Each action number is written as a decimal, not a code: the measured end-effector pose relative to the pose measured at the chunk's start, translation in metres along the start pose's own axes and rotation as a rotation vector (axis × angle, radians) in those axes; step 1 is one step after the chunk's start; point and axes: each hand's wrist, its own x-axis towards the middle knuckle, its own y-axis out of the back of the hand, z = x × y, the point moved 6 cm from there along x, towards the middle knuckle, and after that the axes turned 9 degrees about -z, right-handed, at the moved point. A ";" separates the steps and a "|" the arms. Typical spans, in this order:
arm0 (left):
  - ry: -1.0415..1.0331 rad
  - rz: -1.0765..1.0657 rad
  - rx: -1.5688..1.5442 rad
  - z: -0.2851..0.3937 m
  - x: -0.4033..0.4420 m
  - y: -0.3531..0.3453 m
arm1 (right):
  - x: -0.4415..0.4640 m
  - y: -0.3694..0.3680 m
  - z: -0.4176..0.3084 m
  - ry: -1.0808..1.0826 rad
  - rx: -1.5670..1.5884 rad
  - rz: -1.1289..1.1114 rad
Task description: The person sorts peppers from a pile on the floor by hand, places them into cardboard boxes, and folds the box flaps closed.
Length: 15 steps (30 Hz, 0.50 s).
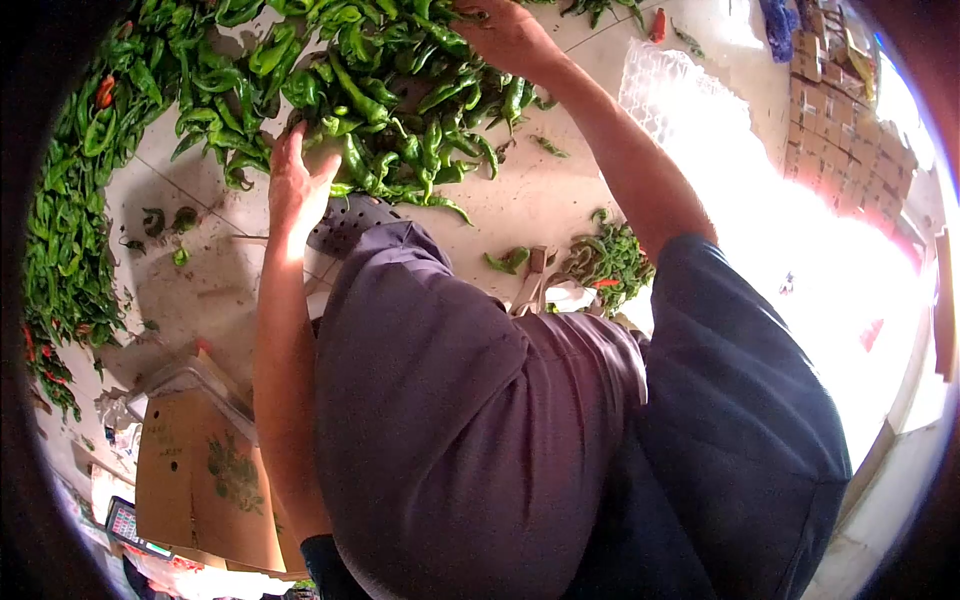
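Note:
Green peppers lie in a large heap on the tiled floor at the top of the view. My left hand is at the near edge of the heap, thumb and fingers spread apart, with peppers right beside the fingertips. My right hand reaches to the heap's far right part at the top edge; its fingers are partly cut off and hidden, so what they touch is unclear. Under the heap's near edge shows a dark shoe with holes.
More peppers line the left side. A cardboard box stands lower left, near a calculator-like device. A smaller pepper pile lies right of my knee. Bubble wrap and stacked cartons are at right.

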 end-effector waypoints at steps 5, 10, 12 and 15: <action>0.004 0.007 0.037 0.006 0.000 0.002 | -0.006 0.018 0.037 -0.124 0.754 0.053; -0.023 0.013 0.046 -0.007 0.002 -0.005 | -0.017 0.028 0.020 -0.215 0.922 0.117; -0.058 0.042 0.035 -0.007 0.002 -0.005 | -0.022 0.024 0.017 -0.214 0.936 0.100; -0.011 0.030 0.010 -0.006 0.002 -0.005 | -0.026 0.020 0.018 -0.137 1.043 0.101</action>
